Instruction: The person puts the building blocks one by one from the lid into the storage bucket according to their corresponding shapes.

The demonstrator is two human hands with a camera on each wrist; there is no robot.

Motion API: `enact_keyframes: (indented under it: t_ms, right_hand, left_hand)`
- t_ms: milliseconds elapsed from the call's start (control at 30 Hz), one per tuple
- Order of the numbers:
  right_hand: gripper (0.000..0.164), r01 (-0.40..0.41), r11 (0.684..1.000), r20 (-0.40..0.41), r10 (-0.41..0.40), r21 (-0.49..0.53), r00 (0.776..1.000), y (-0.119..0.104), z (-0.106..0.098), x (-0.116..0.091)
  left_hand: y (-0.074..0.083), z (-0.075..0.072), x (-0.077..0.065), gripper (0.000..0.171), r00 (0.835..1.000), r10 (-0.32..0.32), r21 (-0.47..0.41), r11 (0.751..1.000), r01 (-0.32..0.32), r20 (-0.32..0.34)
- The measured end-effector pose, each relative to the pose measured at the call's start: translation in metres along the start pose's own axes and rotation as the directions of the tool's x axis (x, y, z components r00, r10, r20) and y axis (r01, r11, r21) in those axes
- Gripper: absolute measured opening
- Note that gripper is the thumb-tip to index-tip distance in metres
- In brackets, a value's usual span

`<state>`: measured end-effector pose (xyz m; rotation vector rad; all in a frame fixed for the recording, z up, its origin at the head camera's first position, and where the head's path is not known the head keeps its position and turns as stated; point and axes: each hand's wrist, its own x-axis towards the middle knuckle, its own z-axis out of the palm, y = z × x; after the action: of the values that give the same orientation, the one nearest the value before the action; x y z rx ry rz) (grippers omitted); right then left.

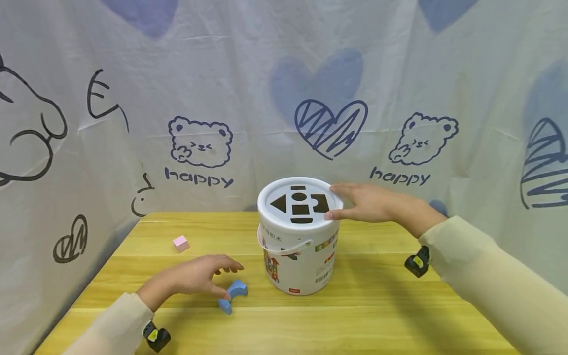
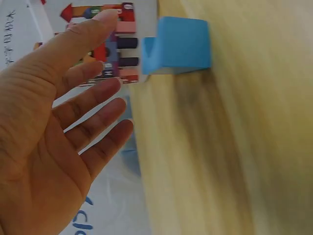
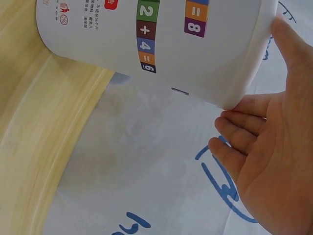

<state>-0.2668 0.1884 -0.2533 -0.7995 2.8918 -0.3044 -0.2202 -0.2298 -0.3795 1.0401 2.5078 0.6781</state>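
A blue arch-shaped block (image 1: 238,288) lies on the table, partly covered by the thumb of my left hand (image 1: 195,277) in the head view. From the left wrist, the same blue block (image 2: 185,45) shows apart from the loosely spread fingers of that hand (image 2: 58,117), which holds nothing. To the right stands a white bucket (image 1: 299,261) with printed sides and a lid (image 1: 284,224) cut with dark shaped holes. My right hand (image 1: 370,203) rests on the lid's right rim, thumb at the front and fingertips behind. In the right wrist view, the hand's (image 3: 274,142) fingers stay fairly straight.
A small pink cube (image 1: 180,243) sits at the left of the yellow wooden table (image 1: 399,291). The bucket's white handle (image 1: 284,252) hangs down its front. A white curtain (image 1: 266,64) with drawn bears and hearts closes off the back and left.
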Motion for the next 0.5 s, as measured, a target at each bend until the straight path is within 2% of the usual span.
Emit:
enact_keyframes:
  t_ms: [167,267,500]
  right_hand:
    - [0.106,0.000,1.000,-0.006,0.000,0.001,1.000,-0.001,0.000,-0.001]
    - [0.106,-0.006,1.000,-0.007,0.006,0.005,1.000,-0.001,-0.001,-0.001]
    - [0.107,-0.007,1.000,-0.008,0.008,0.013,1.000,-0.001,0.000,-0.001]
  left_hand:
    - [-0.008,0.010,0.000,0.074,1.000,0.008,0.024,1.000,-0.008,0.011]
    - [-0.012,0.014,0.000,0.080,1.000,-0.010,0.037,0.999,0.010,0.012]
    - [-0.024,0.020,0.003,0.083,0.999,-0.021,0.026,0.999,0.020,0.043]
